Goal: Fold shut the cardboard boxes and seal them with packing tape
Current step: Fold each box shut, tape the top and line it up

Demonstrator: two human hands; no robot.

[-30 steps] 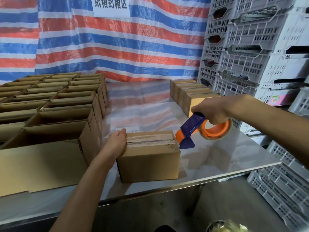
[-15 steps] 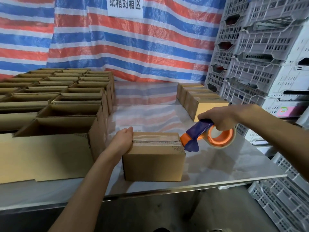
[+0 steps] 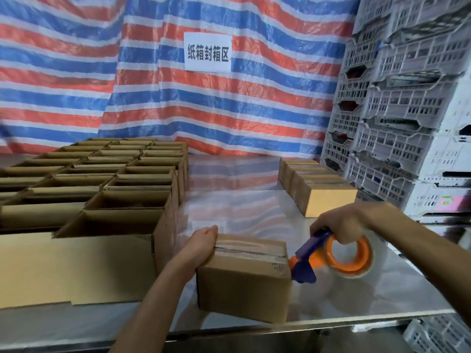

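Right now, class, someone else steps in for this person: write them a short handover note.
Left hand: pressing down on the left end of the box.
Right hand: gripping the tape gun, its blade at the box's right top edge.
Done: tape strip runs along this box's top seam; sealed boxes sit in a row at far right.
Left: finish and cut the tape at the right end, then close and tape the open boxes at left.

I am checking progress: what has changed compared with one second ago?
The orange-and-purple tape dispenser in the right hand dipped slightly past the right end of the small brown cardboard box. The left hand still presses the box's left end; nothing was released.
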